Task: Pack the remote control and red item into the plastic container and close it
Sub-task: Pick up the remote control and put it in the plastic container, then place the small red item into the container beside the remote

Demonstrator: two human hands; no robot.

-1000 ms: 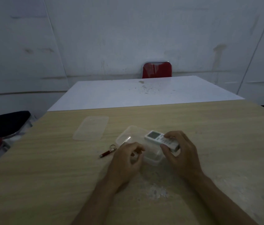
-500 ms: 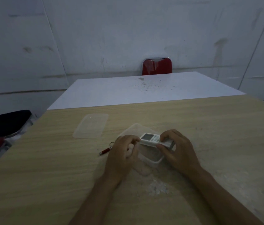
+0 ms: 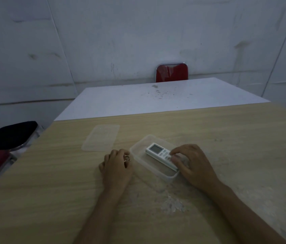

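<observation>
The white rectangular remote control [image 3: 161, 156] is laid inside the clear plastic container [image 3: 139, 160] near the wooden table's [image 3: 235, 147] middle, under the right hand's [image 3: 194, 166] spread fingertips. The left hand [image 3: 116, 167] is curled over a small ringed item. The remote is judged light, stiff and best gripped by its long edges.

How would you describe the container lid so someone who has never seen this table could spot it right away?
On the wooden table, look past the left hand, toward the far left of the clear plastic container. The lid lies flat and alone there: a thin, translucent, rounded rectangle, with no walls and nothing on it, unlike the container holding the white remote control.
</observation>
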